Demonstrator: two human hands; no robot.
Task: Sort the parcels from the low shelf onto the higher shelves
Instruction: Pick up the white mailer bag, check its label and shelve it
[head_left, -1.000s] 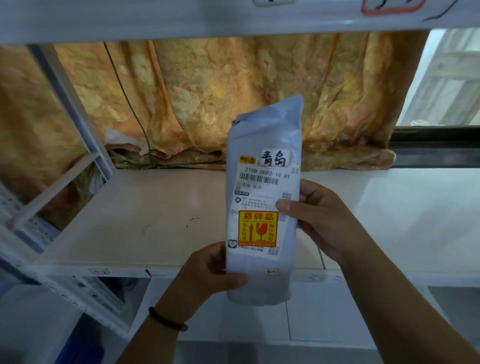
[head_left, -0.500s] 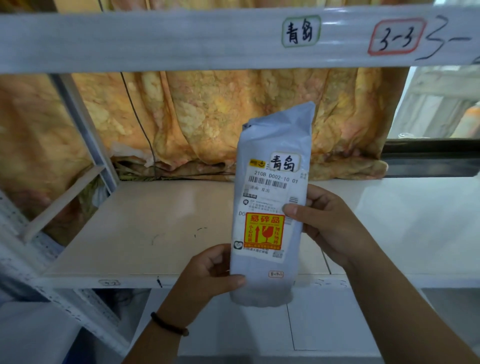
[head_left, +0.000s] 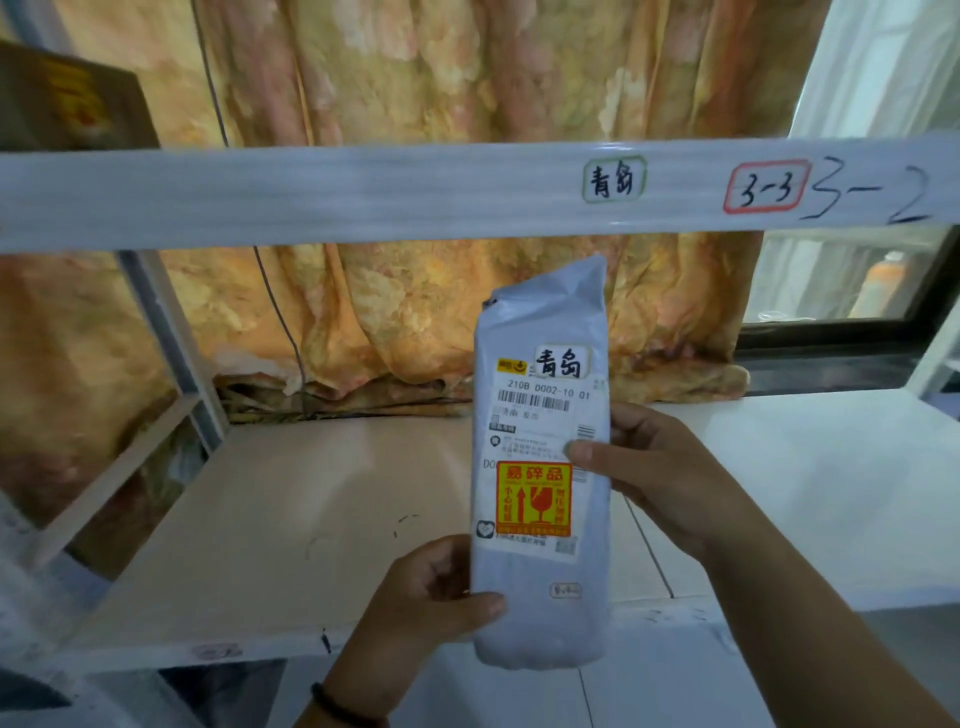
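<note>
A tall grey plastic parcel (head_left: 540, 587) is held upright in front of the white middle shelf (head_left: 270, 525). It carries a shipping label with handwritten characters and an orange fragile sticker. My left hand (head_left: 431, 597) grips its lower left edge, thumb on the front. My right hand (head_left: 660, 467) clasps its right side at mid height. Above, the front rail of the higher shelf (head_left: 311, 192) bears a green-framed tag (head_left: 614, 179) with the same characters as the parcel, plus a red "3-3" tag (head_left: 766, 187).
An orange patterned curtain (head_left: 415, 312) hangs behind the shelves, with a thin cable running down it. A brown box (head_left: 72, 98) sits on the higher shelf at far left. A slanted white upright (head_left: 171, 332) stands on the left; a window (head_left: 852, 280) is at right.
The view has tilted upward, so the higher shelf's rail and its tags sit lower in frame and the brown box appears. Both hands keep the same hold on the parcel.
</note>
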